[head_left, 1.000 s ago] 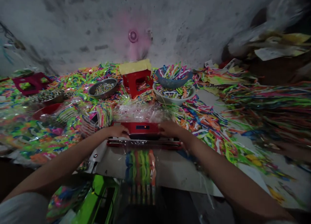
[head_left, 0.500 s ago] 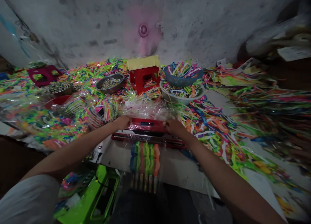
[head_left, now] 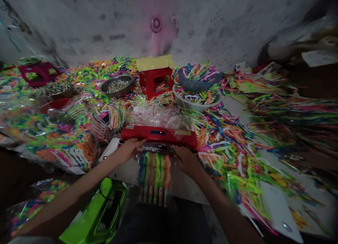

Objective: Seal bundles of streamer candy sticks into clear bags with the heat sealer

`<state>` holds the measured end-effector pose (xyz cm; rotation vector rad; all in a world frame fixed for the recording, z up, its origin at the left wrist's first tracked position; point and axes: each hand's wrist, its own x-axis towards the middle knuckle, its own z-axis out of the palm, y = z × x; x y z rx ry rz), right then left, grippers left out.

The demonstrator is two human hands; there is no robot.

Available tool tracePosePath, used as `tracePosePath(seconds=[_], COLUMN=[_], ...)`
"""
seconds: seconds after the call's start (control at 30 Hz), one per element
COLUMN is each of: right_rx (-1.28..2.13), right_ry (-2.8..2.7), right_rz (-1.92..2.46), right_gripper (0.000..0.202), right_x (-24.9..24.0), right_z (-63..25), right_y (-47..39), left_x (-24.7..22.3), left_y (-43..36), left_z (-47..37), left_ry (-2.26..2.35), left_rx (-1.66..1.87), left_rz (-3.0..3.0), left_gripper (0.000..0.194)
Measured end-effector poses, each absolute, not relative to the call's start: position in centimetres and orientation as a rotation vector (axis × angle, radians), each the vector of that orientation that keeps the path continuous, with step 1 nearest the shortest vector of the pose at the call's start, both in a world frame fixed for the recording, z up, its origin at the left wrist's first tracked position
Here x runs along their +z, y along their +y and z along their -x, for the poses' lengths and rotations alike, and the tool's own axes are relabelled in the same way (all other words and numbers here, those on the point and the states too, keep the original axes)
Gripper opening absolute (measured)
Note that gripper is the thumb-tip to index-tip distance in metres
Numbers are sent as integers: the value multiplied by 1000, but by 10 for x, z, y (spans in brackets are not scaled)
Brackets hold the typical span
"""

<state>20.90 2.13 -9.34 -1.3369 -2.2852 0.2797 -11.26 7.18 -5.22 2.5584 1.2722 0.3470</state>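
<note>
A red sealing machine (head_left: 158,134) with a small lit display lies across the table's front edge, its lid down. Below it hangs a clear plastic bag holding a row of several colourful toy-like pieces (head_left: 154,170), its top edge at the machine's front. My left hand (head_left: 130,148) is at the machine's front left, fingers stretched over the bag's upper edge. My right hand (head_left: 185,157) is at the front right, fingers reaching to the bag's upper right corner; whether they pinch the film is too dim to tell.
Behind the machine lie clear plastic bags (head_left: 161,115), a red stool (head_left: 155,81), a metal bowl (head_left: 116,86) and stacked basins (head_left: 199,83). Colourful strips cover the right side (head_left: 232,138). Filled bags (head_left: 66,148) lie left. A green stool (head_left: 97,212) stands below.
Both hands have moved from the machine's top down to its front edge, beside the bag's upper edge. The lid, lifted before, is now lower. The view has tilted slightly down.
</note>
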Motion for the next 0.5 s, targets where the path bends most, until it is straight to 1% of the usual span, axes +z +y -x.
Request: tracePosePath(seconds=[0.1, 0.2, 0.3, 0.5], right_rx=[148, 91, 151, 233], right_ry=[-2360, -2386, -2411, -2410], right_rz=[1411, 1489, 1487, 1518], right_gripper=[44, 41, 43, 47], right_x=[-111, -116, -111, -102], right_z=[-197, -190, -190, -193], right_y=[11, 8, 9, 9], left_x=[-69, -76, -75, -71], left_y=[57, 50, 47, 58], left_z=[108, 105, 105, 105], left_ry=[1359, 1432, 1439, 1339], left_rx=[155, 100, 162, 474], left_rz=[-2648, -2654, -2613, -2418], left_gripper=[50, 55, 54, 39])
